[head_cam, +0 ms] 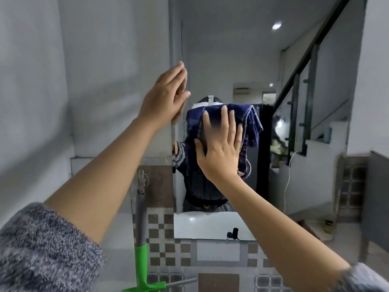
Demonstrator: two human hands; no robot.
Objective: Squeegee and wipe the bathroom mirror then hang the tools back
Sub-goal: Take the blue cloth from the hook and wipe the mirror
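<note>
The right hand (221, 144) lies flat with spread fingers on a dark blue cloth (248, 121) and presses it against the mirror (242, 60); it is not closed around the cloth, only pinning it with palm and fingers. The cloth sits near the middle of the glass, and loose folds hang out from under the hand toward 2 o'clock and 3 o'clock. The left hand (166, 98) is open and holds nothing. Its fingers rest along the left edge of the mirror, at about 10 o'clock from the right hand, and it seems to steady the frame.

The squeegee (141, 239) hangs on the tiled wall (160, 226) just beside the lower left corner of the mirror, at about 7 o'clock from the cloth. Its long axis is vertical, with a grey handle above, a green part below, and the crossbar at the bottom edge of the view. I judge that the squeegee step is finished and the wiping is now in hand.

For the wiping, most of the uncovered glass lies toward 12 o'clock and 3 o'clock from the cloth. To hang the cloth later, the left hand is the nearer one to the wall side.
</note>
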